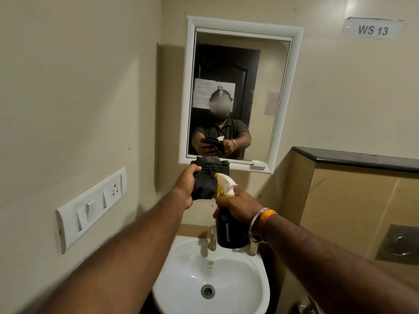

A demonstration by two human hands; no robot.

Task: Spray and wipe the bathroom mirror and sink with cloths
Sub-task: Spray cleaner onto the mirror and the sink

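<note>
- Left hand [186,188] grips folded dark cloth [207,180], raised just below mirror [235,96].
- Right hand [238,206] wrapped round spray bottle [229,230], nozzle touching cloth.
- Both held above sink [181,279]; tap [212,239] behind bottle.

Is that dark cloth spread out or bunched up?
Bunched up. The dark cloth sits as a thick folded wad gripped in the left hand, just in front of the spray bottle nozzle, below the mirror.
</note>
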